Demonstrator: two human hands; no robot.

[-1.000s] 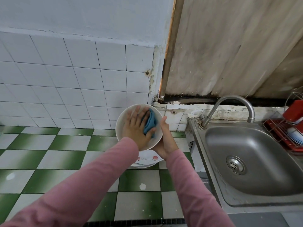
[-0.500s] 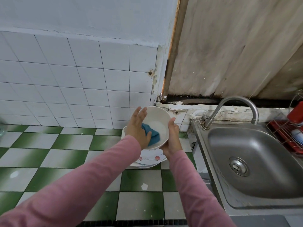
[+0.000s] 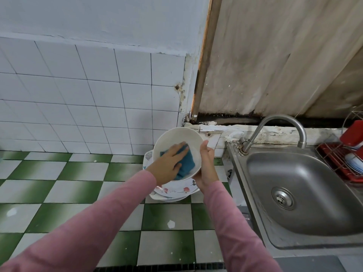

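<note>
A white bowl (image 3: 174, 139) is tilted toward me above a stack of flowered plates (image 3: 177, 190) on the green-and-white tiled counter (image 3: 74, 185). My right hand (image 3: 206, 165) holds the bowl by its right rim, thumb on the edge and fingers behind it. Inside the bowl, my left hand (image 3: 169, 163) presses a blue cloth (image 3: 187, 164) against the lower wall, fingers spread flat over it. Both arms wear pink sleeves.
A steel sink (image 3: 302, 195) with a curved tap (image 3: 275, 126) lies to the right. A red wire dish rack (image 3: 341, 156) with dishes stands at the far right. White wall tiles rise behind the counter.
My left hand has slid the blue cloth from the bowl's left side to its lower middle. The bowl has tipped a little and stays in my right hand.
</note>
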